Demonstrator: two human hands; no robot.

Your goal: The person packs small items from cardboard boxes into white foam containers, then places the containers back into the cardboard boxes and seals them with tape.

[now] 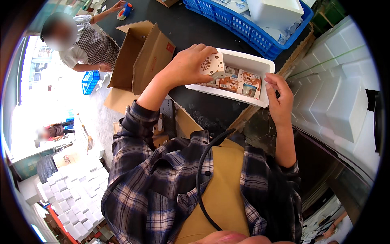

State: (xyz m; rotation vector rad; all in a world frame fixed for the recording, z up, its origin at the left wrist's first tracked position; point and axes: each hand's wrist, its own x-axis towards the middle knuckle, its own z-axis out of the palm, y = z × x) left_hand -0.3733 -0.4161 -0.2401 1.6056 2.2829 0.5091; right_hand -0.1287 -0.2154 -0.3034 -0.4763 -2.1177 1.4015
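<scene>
A white foam box (227,97) stands on the dark table, holding several small cartons (229,84) with brown and orange pictures. My left hand (187,67) is closed on a small white carton (213,65) with brown print, at the left end of the foam box. The fingers of that hand wrap over the carton and partly hide it. At the box's right end is my right hand (281,99), its fingers bent, with a gap between thumb and forefinger. Its fingertips overlap the rim, and nothing shows between them.
An open brown cardboard box (144,61) stands left of the foam box. Beyond lies a blue plastic crate (243,30) with white foam and packets. White foam boxes (333,93) are stacked at the right. A co-worker (87,44) reaches toward a tape dispenser (124,11) at the far left.
</scene>
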